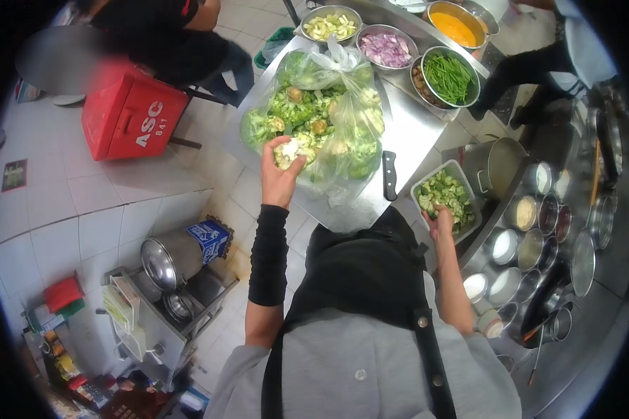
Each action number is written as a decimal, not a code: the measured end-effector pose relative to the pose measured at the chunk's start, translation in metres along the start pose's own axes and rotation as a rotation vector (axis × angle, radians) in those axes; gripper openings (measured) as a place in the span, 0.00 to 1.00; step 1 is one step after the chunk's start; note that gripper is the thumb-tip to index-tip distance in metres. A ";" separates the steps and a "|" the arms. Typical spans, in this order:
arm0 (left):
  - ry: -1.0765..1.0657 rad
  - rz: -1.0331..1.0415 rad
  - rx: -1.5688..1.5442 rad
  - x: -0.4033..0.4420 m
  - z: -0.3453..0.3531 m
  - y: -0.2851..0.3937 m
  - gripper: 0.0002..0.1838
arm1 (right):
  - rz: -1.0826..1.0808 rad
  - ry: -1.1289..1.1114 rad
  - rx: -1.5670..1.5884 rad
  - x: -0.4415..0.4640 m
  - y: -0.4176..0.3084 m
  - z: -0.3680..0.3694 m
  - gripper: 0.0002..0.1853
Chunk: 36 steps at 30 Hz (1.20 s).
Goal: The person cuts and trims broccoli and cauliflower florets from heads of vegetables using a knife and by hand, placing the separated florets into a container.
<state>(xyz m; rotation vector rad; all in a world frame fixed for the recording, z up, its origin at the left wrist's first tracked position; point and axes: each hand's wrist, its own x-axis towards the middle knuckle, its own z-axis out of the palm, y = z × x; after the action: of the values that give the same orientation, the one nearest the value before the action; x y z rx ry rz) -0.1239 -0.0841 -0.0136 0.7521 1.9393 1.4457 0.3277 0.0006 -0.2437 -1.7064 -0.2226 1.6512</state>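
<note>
A clear plastic bag (363, 136) full of broccoli (292, 105) lies open on the steel table (416, 129). At its near left edge my left hand (279, 171) has its fingers wrapped round a pale green floret piece (295, 151). On the right, my right hand (440, 225) is at the near edge of a white basket (474, 230) of cut broccoli (446, 194); its fingertips are among the pieces, and what they hold, if anything, is too small to tell. A black-handled knife (389, 176) rests on the table right of the bag, touched by neither hand.
Bowls of green pieces (330, 26), purple onion (384, 50) and green stalks (449, 78) line the table's far side. A large pot (496, 164) and seasoning containers (504, 246) stand right. One person (161, 35) is beyond the red box (129, 115), another (538, 56) at upper right.
</note>
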 end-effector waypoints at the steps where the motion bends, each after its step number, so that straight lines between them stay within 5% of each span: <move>1: 0.009 0.015 0.028 0.000 0.000 0.000 0.26 | 0.010 0.026 -0.021 0.001 0.007 -0.006 0.16; 9: -0.035 0.005 0.070 -0.007 0.003 0.011 0.22 | 0.135 0.199 -0.109 0.051 0.044 -0.061 0.17; 11: -0.061 0.008 0.049 -0.011 0.000 0.002 0.22 | 0.039 0.166 -0.100 0.077 0.047 -0.085 0.22; 15: -0.075 -0.043 0.024 -0.016 -0.001 -0.017 0.22 | -0.186 0.502 -0.205 0.043 0.010 -0.048 0.13; 17: -0.076 -0.120 -0.043 -0.020 -0.002 -0.024 0.22 | -0.173 0.252 -0.489 0.025 0.000 -0.022 0.10; 21: -0.075 -0.201 -0.090 -0.027 -0.002 -0.019 0.23 | -0.291 -0.587 -0.716 -0.170 -0.091 0.132 0.10; 23: -0.083 -0.184 -0.088 -0.025 -0.004 -0.028 0.24 | -0.684 -1.100 -0.855 -0.261 -0.128 0.195 0.07; 25: -0.101 -0.230 -0.102 -0.023 0.000 -0.028 0.24 | -0.825 -1.625 -0.567 -0.355 -0.162 0.241 0.10; 26: -0.098 -0.248 -0.108 -0.021 0.000 -0.024 0.24 | -1.356 -1.727 -0.407 -0.388 -0.155 0.256 0.12; 27: -0.137 -0.166 -0.076 -0.022 0.000 -0.018 0.24 | -1.519 -1.839 -0.298 -0.419 -0.155 0.265 0.12; 31: -0.101 -0.097 -0.011 -0.030 0.003 0.014 0.24 | -1.470 -2.188 -0.438 -0.478 -0.162 0.273 0.11; 36: 0.081 -0.144 -0.078 -0.027 -0.013 0.002 0.29 | -1.258 -2.334 -0.756 -0.485 -0.190 0.265 0.11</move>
<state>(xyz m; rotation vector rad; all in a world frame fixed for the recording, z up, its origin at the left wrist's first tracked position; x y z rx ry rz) -0.1156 -0.1119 -0.0055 0.5156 1.9420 1.4742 0.0758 -0.0498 0.2811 1.0210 -2.3375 1.4326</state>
